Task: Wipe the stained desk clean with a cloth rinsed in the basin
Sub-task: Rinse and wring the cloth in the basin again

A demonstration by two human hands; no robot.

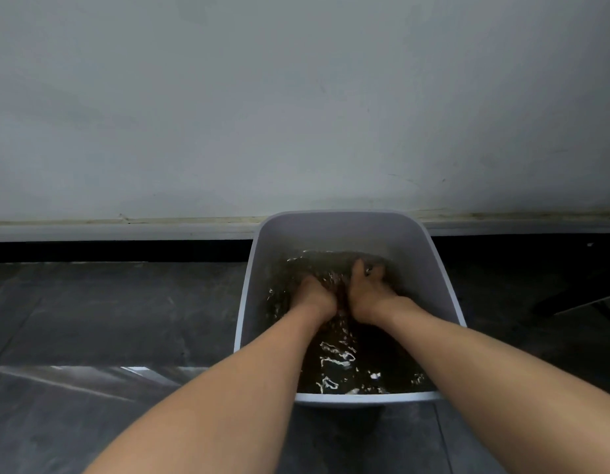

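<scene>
Both hands work inside the basin (pixel 344 224) on the floor — left hand (pixel 314 295) and right hand (pixel 367 295) curled underwater, apparently bunching the dark cloth (pixel 334 268); their grip is hidden by murky water. Vigorous scrubbing could slosh dirty water over the rim.

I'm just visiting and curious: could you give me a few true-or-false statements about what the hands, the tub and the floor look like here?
1. Both hands, the left hand and the right hand, are in the water. True.
2. The pale grey rectangular plastic basin holds clear water. False: the water is dark and murky.
3. The basin stands on a dark tiled floor by a pale wall. True.
4. The basin is round and red. False: it is rectangular and pale grey.
</scene>
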